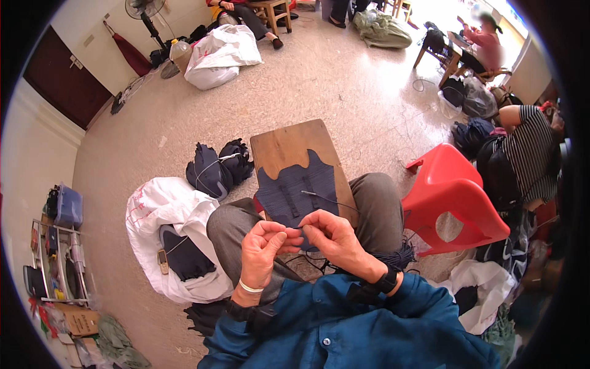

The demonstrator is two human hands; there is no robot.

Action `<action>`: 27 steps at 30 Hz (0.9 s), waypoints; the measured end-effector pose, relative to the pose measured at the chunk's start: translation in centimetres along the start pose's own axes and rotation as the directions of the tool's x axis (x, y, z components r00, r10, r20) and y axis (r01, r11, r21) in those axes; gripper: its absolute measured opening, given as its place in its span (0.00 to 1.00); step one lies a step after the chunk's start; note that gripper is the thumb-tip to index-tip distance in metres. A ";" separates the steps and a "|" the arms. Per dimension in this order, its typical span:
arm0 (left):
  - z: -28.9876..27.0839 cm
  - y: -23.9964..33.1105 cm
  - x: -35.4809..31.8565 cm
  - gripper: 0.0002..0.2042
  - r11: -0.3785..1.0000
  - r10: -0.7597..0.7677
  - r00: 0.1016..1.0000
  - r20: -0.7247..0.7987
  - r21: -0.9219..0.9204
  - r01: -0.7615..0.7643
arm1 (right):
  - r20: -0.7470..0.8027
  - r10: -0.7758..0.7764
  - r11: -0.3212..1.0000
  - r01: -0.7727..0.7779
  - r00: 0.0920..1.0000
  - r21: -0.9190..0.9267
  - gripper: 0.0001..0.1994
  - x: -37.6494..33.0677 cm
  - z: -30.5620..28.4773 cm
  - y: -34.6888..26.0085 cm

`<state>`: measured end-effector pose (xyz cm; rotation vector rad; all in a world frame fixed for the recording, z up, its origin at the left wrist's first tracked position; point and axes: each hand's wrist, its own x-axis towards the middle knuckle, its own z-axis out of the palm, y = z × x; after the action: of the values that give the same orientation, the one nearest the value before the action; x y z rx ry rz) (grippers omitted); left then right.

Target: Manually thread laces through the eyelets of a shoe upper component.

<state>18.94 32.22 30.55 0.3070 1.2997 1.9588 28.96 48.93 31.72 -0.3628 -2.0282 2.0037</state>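
My left hand [264,249] and my right hand [329,237] meet over my lap, both closed in a pinch with fingertips nearly touching. A small dark bit shows between them; whether it is thread or the fabric's edge I cannot make out. Just beyond my fingers, a dark blue ribbed fabric piece [289,194] with a notched far edge lies on a wooden stool [286,141]. On the fabric rests a thin, pale-tipped tool [309,193] with a dark line trailing right from it. Dark cords [313,265] hang below my hands, partly hidden.
Left of me, a white sack [153,209] holds dark fabric with a small phone-like object [163,261] on it. Tied dark bundles [215,169] lie beside the stool. A red plastic stool [455,203] stands close on my right. A person in stripes [531,154] sits beyond it.
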 end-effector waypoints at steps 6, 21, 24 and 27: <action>0.6 0.3 -0.6 0.04 0.983 0.106 0.994 -0.031 0.152 -0.100 | 0.000 -0.001 0.999 0.001 1.000 0.041 0.05 0.1 0.2 -0.5; 0.9 -0.1 -0.5 0.05 0.840 0.334 0.942 0.008 0.451 -0.302 | 0.009 0.003 1.000 -0.003 1.000 -0.021 0.03 0.1 0.4 -0.5; 1.0 -0.1 -0.5 0.05 0.824 0.352 0.936 0.001 0.475 -0.310 | -0.001 -0.120 0.973 0.118 0.993 -0.200 0.03 0.2 0.2 -0.9; 0.8 0.1 -0.5 0.05 0.738 0.403 0.915 0.032 0.580 -0.345 | 0.008 -0.374 0.857 0.349 0.927 -0.380 0.05 0.4 0.2 -0.1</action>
<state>19.70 32.44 31.11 0.8405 2.0203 1.8559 28.48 48.89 31.85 -0.1015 -2.2361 1.3642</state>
